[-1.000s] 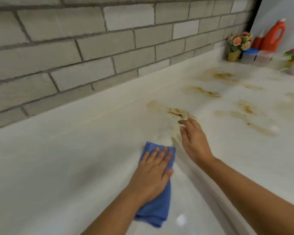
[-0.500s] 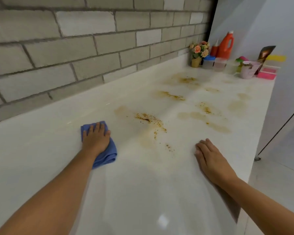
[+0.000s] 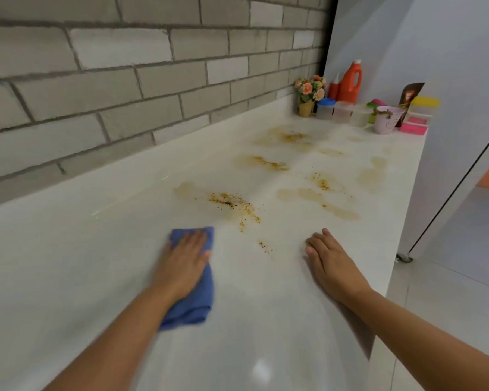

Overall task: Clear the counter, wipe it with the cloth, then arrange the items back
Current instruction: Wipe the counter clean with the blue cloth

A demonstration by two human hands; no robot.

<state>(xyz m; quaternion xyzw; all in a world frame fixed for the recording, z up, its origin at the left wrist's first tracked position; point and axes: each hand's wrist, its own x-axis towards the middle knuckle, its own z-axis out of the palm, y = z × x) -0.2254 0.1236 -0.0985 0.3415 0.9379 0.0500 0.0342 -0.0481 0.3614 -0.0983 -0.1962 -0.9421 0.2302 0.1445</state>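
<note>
1. A person's left hand presses a folded blue cloth flat against the white counter, fingers extended and laid close together over the cloth's far end; nothing is gripped, only pressed under the palm.

2. The right hand rests palm-down on bare counter near the front edge, fingers straight and together, apparently bracing; it touches no cloth.

3. The cloth's long axis runs from the person toward the wall, roughly in line with the left forearm. Motion blur softens the left arm and cloth, so the direction of the stroke cannot be told for certain.

4. The nearest brown stain with dark specks lies just ahead and to the right of the left fingertips, apart from the cloth. A small spot sits between the two hands. More stains spread farther along toward the far end.

5. The left hand, already on the cloth, is the nearer one; the next pass would likely run forward and rightward.

6. The cleared items, a flower pot, an orange bottle and tubs, stand grouped at the far end, so wiping looks partly done.
</note>
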